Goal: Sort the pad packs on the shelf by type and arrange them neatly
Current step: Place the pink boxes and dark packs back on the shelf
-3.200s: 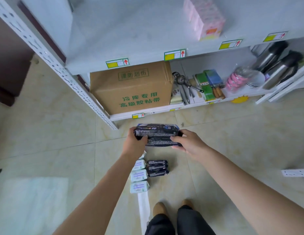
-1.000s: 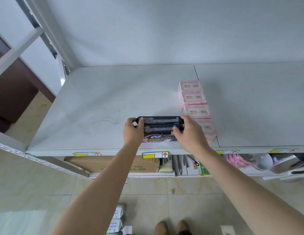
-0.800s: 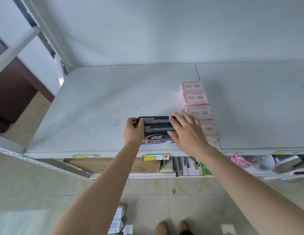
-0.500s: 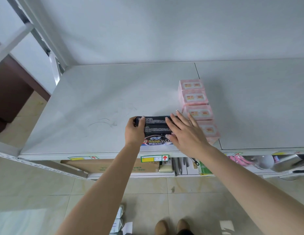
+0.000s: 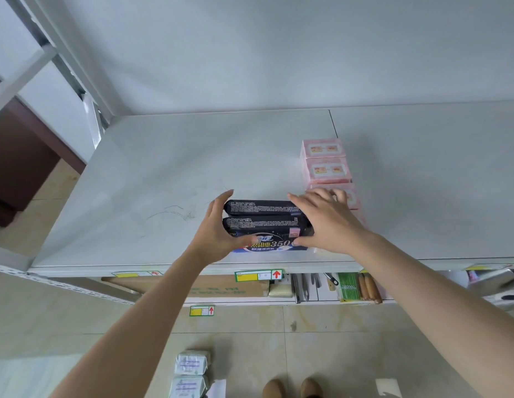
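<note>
Two dark pad packs (image 5: 264, 222) stand side by side on edge near the front of the white shelf (image 5: 164, 182). My left hand (image 5: 218, 225) cups their left end, fingers behind the rear pack and thumb on the front face. My right hand (image 5: 327, 222) lies flat over their right end with fingers spread, reaching onto the row of pink pad packs (image 5: 326, 169) just to the right. The pink row runs front to back, and my right hand hides its nearest packs. White pad packs (image 5: 191, 363) lie on the floor below.
A price label (image 5: 258, 275) is stuck on the shelf's front edge. The lower shelf holds a cardboard box (image 5: 227, 288), kitchen utensils and a green pack (image 5: 347, 288). A wall closes the shelf at the back. My shoes (image 5: 290, 387) are on the tiled floor.
The dark packs went from held over the floor up onto the shelf beside the pink row. My right hand let go of their end and flattened over it; the left still cups them.
</note>
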The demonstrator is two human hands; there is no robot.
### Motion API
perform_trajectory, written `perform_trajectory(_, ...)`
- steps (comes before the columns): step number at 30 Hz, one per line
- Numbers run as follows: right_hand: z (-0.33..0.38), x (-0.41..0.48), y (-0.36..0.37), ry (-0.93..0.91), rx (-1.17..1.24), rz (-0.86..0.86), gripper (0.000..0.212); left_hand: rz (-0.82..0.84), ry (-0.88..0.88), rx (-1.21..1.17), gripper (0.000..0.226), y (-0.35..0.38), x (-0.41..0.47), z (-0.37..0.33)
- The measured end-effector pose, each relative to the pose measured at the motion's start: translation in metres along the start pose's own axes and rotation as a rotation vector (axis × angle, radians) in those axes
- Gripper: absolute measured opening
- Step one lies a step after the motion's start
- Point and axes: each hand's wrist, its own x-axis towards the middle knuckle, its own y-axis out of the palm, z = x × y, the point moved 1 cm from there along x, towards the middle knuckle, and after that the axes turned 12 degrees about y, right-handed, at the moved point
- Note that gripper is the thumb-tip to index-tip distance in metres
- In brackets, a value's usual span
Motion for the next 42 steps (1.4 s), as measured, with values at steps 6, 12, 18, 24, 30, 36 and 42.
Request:
perform_trajectory(6,0.002,0.006,0.0,-0.015,-0.003,-0.027,0.076,0.142,0.146,0.343,0.095,-0.003,0.001,0.004)
perform_trajectory(12,0.009,0.027,-0.004,0.018,-0.044,-0.032,0.068,0.084,0.139,0.395,0.089,-0.003,0.015,0.006)
perform_trajectory(18,0.007,0.062,-0.014,0.027,-0.087,-0.017,0.066,0.078,0.087,0.432,0.09,-0.01,0.046,0.008)
perform_trajectory(24,0.001,0.09,-0.019,0.044,-0.119,-0.03,0.067,0.073,0.072,0.421,0.09,-0.012,0.076,0.005)
perform_trajectory(30,-0.007,0.098,-0.02,0.068,-0.107,-0.031,0.07,0.092,0.077,0.424,0.092,-0.01,0.093,0.005)
perform_trajectory(36,-0.011,0.1,-0.016,0.082,-0.085,-0.045,0.073,0.091,0.072,0.452,0.093,-0.008,0.102,0.003)
perform_trajectory(42,-0.015,0.1,-0.013,0.079,-0.06,-0.038,0.082,0.083,0.088,0.424,0.097,-0.008,0.103,0.004)
